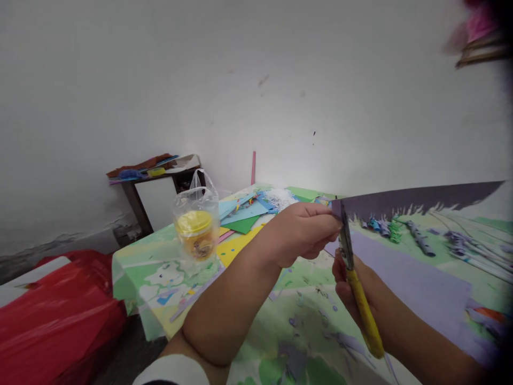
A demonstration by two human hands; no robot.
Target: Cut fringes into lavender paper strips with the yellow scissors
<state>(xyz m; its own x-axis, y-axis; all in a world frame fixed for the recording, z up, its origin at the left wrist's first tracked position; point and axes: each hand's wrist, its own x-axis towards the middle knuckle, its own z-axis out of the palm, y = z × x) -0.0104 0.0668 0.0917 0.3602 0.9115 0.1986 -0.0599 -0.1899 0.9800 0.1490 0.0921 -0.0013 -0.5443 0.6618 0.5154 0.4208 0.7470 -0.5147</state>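
My left hand [301, 231] pinches the left end of a long purple paper strip [417, 199] that stretches out to the right above the table. My right hand [360, 291] is closed around the yellow handle of a pair of scissors [358, 291]. The scissor blades point upward and meet the strip's lower edge just beside my left fingers. The strip's lower edge looks fringed with small cuts. Both hands hover over the table with its green patterned cloth [160, 267].
A clear plastic bag holding a yellow-lidded jar [196, 230] stands on the table's left part. Coloured paper sheets [244, 214] lie piled at the far end. Purple paper rolls and scraps [420, 238] are on the right. A red bag [56, 315] is on the floor, a small dark side table [152, 176] by the wall.
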